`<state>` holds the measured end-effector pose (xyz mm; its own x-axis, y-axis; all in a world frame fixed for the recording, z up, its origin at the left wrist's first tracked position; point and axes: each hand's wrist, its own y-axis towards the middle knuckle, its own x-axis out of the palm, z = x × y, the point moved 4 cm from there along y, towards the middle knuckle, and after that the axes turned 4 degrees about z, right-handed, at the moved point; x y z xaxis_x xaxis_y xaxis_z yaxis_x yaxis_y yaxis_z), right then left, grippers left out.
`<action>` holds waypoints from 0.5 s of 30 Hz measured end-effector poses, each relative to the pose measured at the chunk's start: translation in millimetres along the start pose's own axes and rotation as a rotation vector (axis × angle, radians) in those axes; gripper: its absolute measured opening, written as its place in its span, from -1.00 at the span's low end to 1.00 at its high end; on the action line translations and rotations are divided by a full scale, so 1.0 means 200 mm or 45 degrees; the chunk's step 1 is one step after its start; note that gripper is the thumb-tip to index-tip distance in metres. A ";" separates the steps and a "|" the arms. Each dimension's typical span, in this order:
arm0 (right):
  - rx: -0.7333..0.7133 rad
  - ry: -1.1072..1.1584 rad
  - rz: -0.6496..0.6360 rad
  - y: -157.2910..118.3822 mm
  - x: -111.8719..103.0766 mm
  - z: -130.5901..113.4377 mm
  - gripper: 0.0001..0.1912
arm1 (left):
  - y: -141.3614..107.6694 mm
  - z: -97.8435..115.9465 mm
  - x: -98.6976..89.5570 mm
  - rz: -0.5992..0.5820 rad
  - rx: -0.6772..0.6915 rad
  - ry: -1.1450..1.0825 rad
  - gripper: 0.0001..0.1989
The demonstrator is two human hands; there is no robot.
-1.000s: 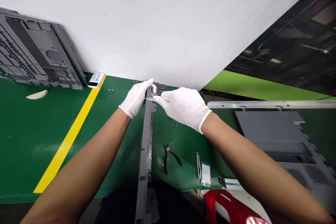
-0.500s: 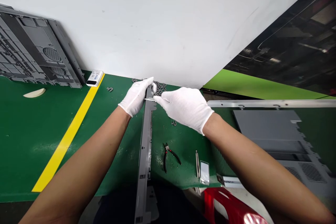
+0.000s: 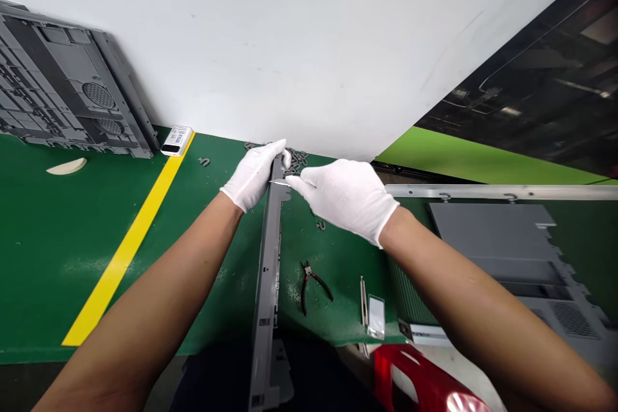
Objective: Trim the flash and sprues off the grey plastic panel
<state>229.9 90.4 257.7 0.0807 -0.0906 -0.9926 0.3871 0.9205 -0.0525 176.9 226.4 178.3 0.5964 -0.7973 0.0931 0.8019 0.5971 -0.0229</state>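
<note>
My left hand (image 3: 252,175), in a white cotton glove, grips the far end of a long grey plastic trim strip (image 3: 265,283) that lies along the green bench. My right hand (image 3: 345,197), also gloved, pinches a thin metal blade (image 3: 280,183) whose tip sits at the strip's edge. Behind the strip's end lies a heap of small dark grey plastic clips (image 3: 295,161). Black-handled pliers (image 3: 309,286) lie below my right hand, nearer to me.
Grey moulded panels lie at left (image 3: 62,84) and right (image 3: 497,251). On the green bench (image 3: 62,232) are a yellow tape line (image 3: 130,251), a white box (image 3: 176,140), a utility knife (image 3: 363,301) and a clear packet (image 3: 375,317). A red glossy part (image 3: 415,380) sits at the bottom.
Both hands and the blade have shifted slightly to the right, with the blade tip now closer over the strip. The whole view has tilted a little.
</note>
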 end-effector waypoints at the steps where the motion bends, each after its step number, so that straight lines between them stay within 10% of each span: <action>1: -0.012 0.011 0.012 0.00 0.00 0.00 -0.36 | 0.00 -0.01 0.00 0.001 -0.005 -0.019 -0.57; 9: 0.172 0.630 0.191 -0.09 0.00 0.09 -0.41 | -0.01 -0.01 -0.02 0.019 0.029 -0.008 -0.53; 15: 0.129 0.831 -0.032 -0.60 0.01 -0.08 -0.53 | -0.13 0.03 -0.02 0.036 0.007 0.151 -0.68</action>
<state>168.7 -14.4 260.6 -0.4908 0.1666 -0.8552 0.4689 0.8778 -0.0981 153.7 214.7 184.2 0.6194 -0.7846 -0.0259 0.7844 0.6199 -0.0187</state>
